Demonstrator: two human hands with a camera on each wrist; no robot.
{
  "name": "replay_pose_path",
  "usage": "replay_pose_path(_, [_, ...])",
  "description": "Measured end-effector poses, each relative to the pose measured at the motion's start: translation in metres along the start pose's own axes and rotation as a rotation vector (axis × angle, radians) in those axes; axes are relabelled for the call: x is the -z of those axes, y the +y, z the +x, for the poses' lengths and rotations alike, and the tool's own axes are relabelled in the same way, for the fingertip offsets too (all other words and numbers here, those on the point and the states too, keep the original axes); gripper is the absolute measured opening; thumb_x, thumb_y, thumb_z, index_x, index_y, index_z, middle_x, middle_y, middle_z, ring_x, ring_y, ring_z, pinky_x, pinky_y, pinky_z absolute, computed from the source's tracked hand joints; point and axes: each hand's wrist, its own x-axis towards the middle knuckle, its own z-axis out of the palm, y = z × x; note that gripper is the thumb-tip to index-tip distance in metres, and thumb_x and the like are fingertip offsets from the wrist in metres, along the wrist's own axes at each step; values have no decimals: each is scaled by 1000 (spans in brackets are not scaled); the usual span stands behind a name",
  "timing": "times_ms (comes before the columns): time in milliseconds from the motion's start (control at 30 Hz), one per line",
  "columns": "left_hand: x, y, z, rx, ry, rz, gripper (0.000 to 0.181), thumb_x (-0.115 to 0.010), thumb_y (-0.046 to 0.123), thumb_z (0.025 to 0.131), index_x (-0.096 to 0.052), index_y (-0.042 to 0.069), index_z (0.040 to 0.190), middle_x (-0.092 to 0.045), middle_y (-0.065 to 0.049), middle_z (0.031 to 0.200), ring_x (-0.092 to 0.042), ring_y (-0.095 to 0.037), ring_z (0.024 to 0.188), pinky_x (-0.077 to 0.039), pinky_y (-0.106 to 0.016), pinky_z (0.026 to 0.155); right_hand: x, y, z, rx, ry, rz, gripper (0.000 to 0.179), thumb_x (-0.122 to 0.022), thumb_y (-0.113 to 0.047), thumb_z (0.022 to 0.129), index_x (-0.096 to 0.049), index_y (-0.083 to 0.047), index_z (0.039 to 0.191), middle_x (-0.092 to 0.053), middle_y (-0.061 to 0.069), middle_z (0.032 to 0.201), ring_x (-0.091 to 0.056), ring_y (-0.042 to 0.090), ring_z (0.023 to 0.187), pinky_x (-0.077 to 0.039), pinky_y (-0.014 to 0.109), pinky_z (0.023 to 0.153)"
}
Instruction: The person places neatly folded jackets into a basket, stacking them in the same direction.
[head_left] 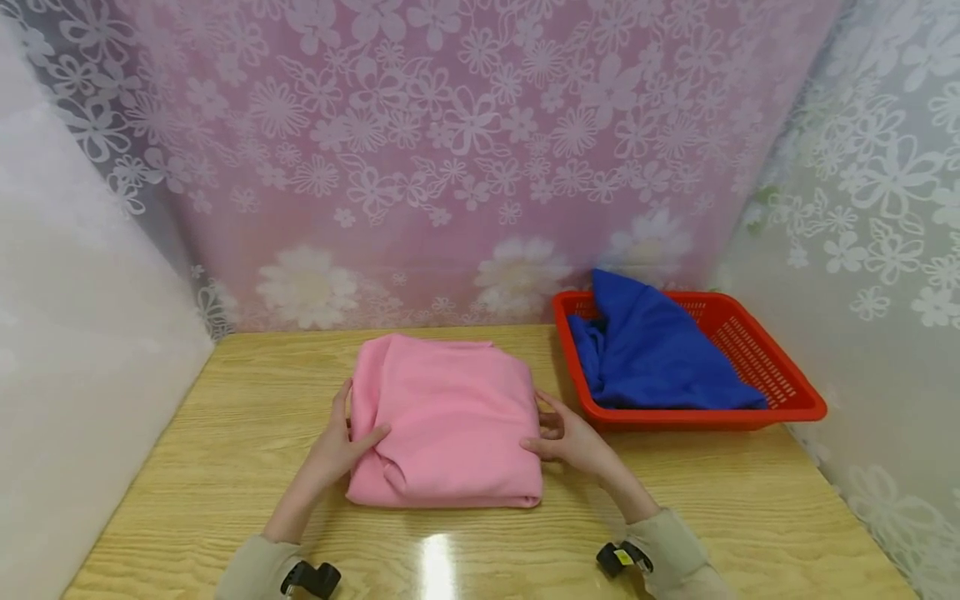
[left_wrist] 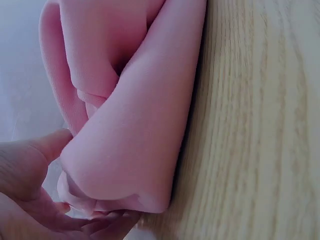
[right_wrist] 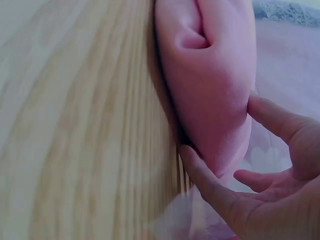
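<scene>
A thick pink cloth (head_left: 450,417), folded into a rough square, lies flat on the table; whether it is a garment or a blanket I cannot tell. My left hand (head_left: 336,450) holds its left edge, thumb on top and fingers along the side. In the left wrist view, rolled layers of the pink cloth (left_wrist: 130,130) show beside that hand (left_wrist: 25,180). At the right edge, my right hand (head_left: 576,440) holds the cloth with the thumb on its upper face. The right wrist view has the index finger (right_wrist: 205,180) low against the tabletop, at the cloth's bottom edge.
A red plastic basket (head_left: 697,415) stands at the back right, with a crumpled blue cloth (head_left: 652,350) in it, one corner rising above the rim. The wooden table (head_left: 255,408) is bounded by a flowered pink curtain (head_left: 450,208) behind and pale sheets at both sides.
</scene>
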Motion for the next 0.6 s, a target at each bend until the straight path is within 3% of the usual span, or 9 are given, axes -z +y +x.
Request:
replay_pose_path(100, [1, 0, 0, 41, -31, -56, 102, -71, 37, 96, 3, 16, 163, -54, -33, 138, -60, -39, 121, -46, -53, 102, 1, 2, 3, 4, -61, 93, 94, -77, -18, 92, -16, -4, 162, -42, 38, 147, -64, 35, 115, -57, 36, 89])
replay_pose_path(300, [3, -6, 2, -3, -69, -87, 97, -69, 36, 97, 0, 22, 164, -40, -31, 151, -53, -41, 129, -49, -50, 99, -2, 4, 7, -49, -117, 224, 89, -72, -20, 96, -15, -15, 164, -34, 38, 151, -60, 32, 118, -58, 38, 89])
replay_pose_path(433, [3, -12, 8, -15, -102, -160, 96, -69, 32, 98, -1, 24, 164, -41, -29, 149, -54, -38, 127, -51, -41, 95, -5, 5, 11, -99, -110, 333, 79, -62, -23, 103, -14, -21, 165, -29, 32, 158, -58, 29, 120, -56, 38, 90])
replay_pose_path(500, [3, -15, 12, -19, -135, -230, 95, -69, 30, 98, 0, 26, 164, -38, -28, 152, -52, -38, 130, -48, -41, 99, -6, 5, 13, -116, -98, 372, 77, -60, -23, 104, -14, -23, 165, -29, 30, 159, -58, 26, 118, -56, 38, 90])
replay_pose_path(600, [2, -18, 16, -37, -174, -326, 95, -67, 25, 99, 2, 27, 164, -21, -22, 163, -37, -36, 141, -35, -47, 113, -7, 4, 16, -123, -84, 395, 78, -61, -22, 103, -14, -25, 165, -33, 29, 157, -61, 24, 113, -55, 39, 90])
